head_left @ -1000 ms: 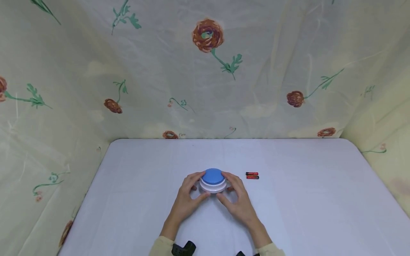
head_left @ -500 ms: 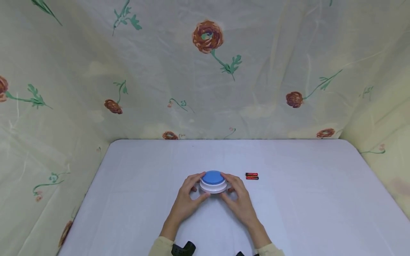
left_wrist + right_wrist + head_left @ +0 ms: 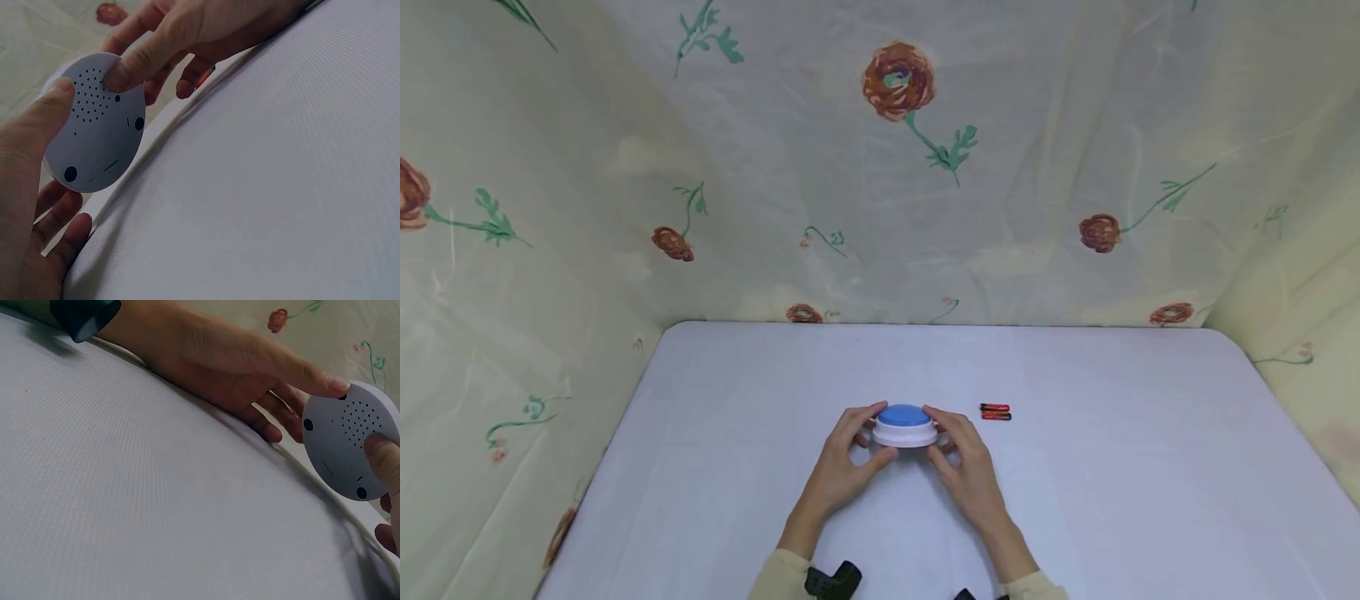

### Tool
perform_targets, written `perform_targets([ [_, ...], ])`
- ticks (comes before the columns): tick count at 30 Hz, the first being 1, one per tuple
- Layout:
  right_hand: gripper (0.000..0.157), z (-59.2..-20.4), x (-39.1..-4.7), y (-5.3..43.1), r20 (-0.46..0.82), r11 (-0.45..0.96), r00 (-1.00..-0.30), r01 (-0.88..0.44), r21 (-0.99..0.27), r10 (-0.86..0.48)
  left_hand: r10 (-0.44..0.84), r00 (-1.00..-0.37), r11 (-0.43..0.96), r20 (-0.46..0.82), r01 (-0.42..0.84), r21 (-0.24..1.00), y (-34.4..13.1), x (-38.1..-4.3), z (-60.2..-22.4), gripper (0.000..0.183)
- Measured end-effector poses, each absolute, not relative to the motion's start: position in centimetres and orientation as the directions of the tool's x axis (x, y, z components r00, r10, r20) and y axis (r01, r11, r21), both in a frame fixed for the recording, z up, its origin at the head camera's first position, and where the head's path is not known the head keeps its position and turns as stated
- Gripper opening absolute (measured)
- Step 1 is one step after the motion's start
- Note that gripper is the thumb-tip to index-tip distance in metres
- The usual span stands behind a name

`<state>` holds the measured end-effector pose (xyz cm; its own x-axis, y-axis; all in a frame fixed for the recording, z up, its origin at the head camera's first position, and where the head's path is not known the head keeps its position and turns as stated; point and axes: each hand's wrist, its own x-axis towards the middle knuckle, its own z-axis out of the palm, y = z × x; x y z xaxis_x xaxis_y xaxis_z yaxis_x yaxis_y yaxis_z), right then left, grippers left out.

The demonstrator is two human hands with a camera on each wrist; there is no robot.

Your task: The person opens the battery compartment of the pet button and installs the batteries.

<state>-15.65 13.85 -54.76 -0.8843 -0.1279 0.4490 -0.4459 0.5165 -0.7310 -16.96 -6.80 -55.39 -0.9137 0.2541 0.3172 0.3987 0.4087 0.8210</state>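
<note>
Both hands hold a round sound button (image 3: 904, 415) with a blue top and a white base, over the middle of the table. Its top faces up and away from the person. On the left, the left hand (image 3: 841, 467) grips it with fingers at the rim and thumb underneath. The right hand (image 3: 972, 475) grips the opposite side the same way. In the left wrist view, the white underside (image 3: 94, 147) shows a patch of small speaker holes and dark round spots. Both thumbs press on this face, as the underside (image 3: 331, 447) in the right wrist view also shows.
Two red and black batteries (image 3: 996, 412) lie side by side on the white table (image 3: 1135, 450), right of the hands. A flower-printed curtain (image 3: 1015, 167) surrounds the table's back and sides. A dark wrist device (image 3: 833, 581) sits at the left sleeve.
The button has tilted so its blue top looks flatter from the head camera. My right thumb has shifted right along its lower edge. The batteries lie where they were.
</note>
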Motion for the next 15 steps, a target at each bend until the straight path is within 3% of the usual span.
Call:
perform_targets([
  [15,0.048,-54.89,-15.61,13.73,0.489,0.505,-0.865,-0.475,-0.721,-0.116,0.246,-0.914,0.387,0.324,0.398,0.832,-6.87,-17.0,-55.22,0.063],
])
